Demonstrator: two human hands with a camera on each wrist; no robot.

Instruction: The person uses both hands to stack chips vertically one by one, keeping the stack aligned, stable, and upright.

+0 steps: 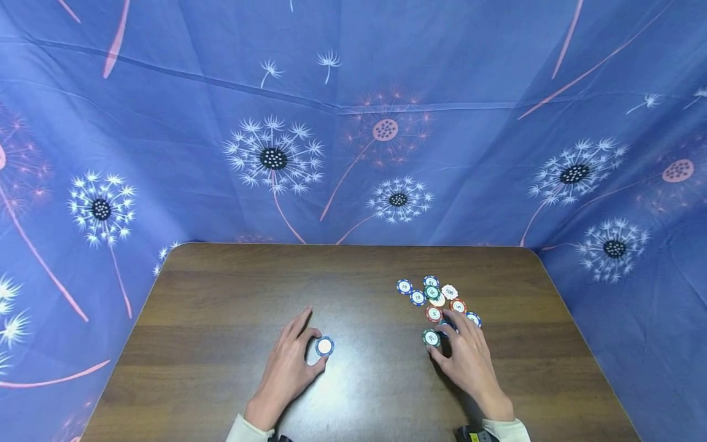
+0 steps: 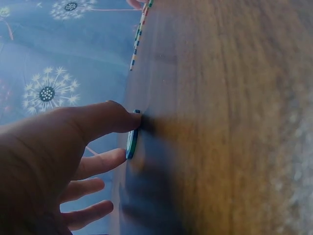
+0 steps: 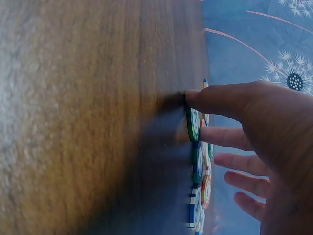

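Note:
Near the middle of the table, my left hand (image 1: 289, 362) pinches a blue-rimmed poker chip (image 1: 324, 346) between thumb and index finger. The left wrist view shows this chip (image 2: 132, 137) edge-on, close over the wood, with some green along its side; the other fingers are spread away from it. To the right, my right hand (image 1: 468, 356) has thumb and index finger at opposite edges of a green poker chip (image 1: 431, 337) marked 25. In the right wrist view the green chip (image 3: 192, 120) lies low at the table, beside a blue chip (image 3: 197, 161).
Beyond the right hand lies a loose cluster of chips: blue ones (image 1: 404, 286) marked 10, red ones (image 1: 433, 314) marked 5, a white one (image 1: 450, 291) marked 500, and another green one (image 1: 432, 293). Some overlap. A blue dandelion-print cloth (image 1: 342, 123) hangs behind the wooden table (image 1: 232, 288).

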